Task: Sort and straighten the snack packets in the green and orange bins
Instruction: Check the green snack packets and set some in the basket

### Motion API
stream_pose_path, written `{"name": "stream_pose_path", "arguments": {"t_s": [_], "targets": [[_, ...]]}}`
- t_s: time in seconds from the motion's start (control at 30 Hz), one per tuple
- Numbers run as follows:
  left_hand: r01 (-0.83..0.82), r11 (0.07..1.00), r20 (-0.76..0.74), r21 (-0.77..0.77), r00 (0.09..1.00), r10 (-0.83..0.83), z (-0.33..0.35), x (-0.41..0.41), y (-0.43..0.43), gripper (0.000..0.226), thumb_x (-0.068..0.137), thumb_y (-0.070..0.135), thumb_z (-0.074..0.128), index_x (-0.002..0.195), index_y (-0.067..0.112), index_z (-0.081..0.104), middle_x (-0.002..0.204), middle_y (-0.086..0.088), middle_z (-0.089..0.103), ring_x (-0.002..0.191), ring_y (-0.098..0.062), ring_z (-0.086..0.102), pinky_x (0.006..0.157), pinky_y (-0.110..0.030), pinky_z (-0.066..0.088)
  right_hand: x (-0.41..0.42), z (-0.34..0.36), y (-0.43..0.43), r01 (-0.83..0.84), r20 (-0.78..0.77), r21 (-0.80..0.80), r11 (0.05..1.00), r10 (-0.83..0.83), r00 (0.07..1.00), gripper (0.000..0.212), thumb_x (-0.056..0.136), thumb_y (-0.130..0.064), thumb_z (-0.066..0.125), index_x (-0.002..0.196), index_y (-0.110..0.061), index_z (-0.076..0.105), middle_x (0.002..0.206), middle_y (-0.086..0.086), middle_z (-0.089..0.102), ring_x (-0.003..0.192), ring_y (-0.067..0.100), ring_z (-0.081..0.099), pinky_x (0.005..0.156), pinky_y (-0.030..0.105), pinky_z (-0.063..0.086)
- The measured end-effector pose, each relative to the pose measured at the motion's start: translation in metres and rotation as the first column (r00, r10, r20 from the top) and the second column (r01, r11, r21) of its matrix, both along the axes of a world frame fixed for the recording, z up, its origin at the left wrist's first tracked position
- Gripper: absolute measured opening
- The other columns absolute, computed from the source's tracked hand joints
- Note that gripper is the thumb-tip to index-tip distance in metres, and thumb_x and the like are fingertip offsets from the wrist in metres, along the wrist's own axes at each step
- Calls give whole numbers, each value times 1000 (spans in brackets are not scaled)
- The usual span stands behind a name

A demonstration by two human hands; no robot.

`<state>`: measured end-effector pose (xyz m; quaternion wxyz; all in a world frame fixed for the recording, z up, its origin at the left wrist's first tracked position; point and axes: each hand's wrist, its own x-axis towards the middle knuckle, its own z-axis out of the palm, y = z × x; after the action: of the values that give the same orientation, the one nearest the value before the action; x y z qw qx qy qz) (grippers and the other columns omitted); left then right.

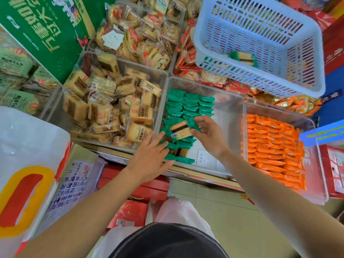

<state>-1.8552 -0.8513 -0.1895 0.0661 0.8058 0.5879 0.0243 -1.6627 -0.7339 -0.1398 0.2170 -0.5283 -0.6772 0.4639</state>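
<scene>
Right hand [208, 138] pinches green packet [181, 130] — left hand [150, 155] flat over packet rows [189, 107].

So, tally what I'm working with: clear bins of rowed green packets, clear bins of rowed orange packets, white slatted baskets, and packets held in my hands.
Clear bin of green packets: 1
Clear bin of orange packets: 1
White slatted basket: 1
Green packet pinched in the right hand: 1
Total: 4
</scene>
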Motion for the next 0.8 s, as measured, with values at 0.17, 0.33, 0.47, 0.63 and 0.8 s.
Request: {"name": "stream_pose_path", "arguments": {"t_s": [0.17, 0.33, 0.47, 0.63, 0.8], "targets": [[27, 998, 30, 61, 999, -29, -2, -4, -4, 74, 102, 54, 16, 102, 12, 77, 114, -4, 72, 137, -31, 43, 116, -51, 16, -9, -21, -3, -207, 149, 189, 960, 180, 972, 28, 88, -5, 67, 114, -12, 61, 108, -5, 63, 100, 10, 59, 85, 21, 51], [33, 998, 51, 55, 998, -36, -2, -7, -7, 72, 103, 53, 16, 103, 12, 75, 115, -2, 71, 140, -29, 39, 116, -50, 18, -20, -35, -11, -325, 221, 231, 917, 275, 936, 30, 83, -2, 71, 111, -13, 66, 106, 4, 62, 98, 11, 59, 82, 19, 50], [48, 995, 49, 87, 997, -53, -3, -9, -8, 62, 102, 50, 24, 108, 13, 73, 115, 0, 71, 139, -29, 41, 117, -48, 14, -27, -44, -17, -335, 300, 275, 901, 251, 920, 30, 78, -9, 78, 106, -15, 71, 98, 0, 69, 91, 13, 60, 83, 17, 43], [80, 989, 53, 125, 995, -87, -1, -12, -8, 53, 101, 46, 30, 115, 13, 69, 124, -4, 66, 136, -27, 43, 117, -46, 16, -29, -49, -15, -333, 300, 191, 923, 268, 915, 24, 81, -10, 76, 105, -12, 72, 95, 3, 72, 80, 14, 60, 79, 34, 53], [48, 991, 33, 123, 998, -53, -1, -14, -4, 57, 100, 47, 30, 131, 11, 60, 140, -7, 56, 140, -28, 39, 116, -47, 21, -26, -54, -15, -479, 351, 242, 844, 384, 854, 15, 84, -3, 70, 96, -8, 76, 96, 7, 70, 88, 23, 64, 81, 37, 54]]}}
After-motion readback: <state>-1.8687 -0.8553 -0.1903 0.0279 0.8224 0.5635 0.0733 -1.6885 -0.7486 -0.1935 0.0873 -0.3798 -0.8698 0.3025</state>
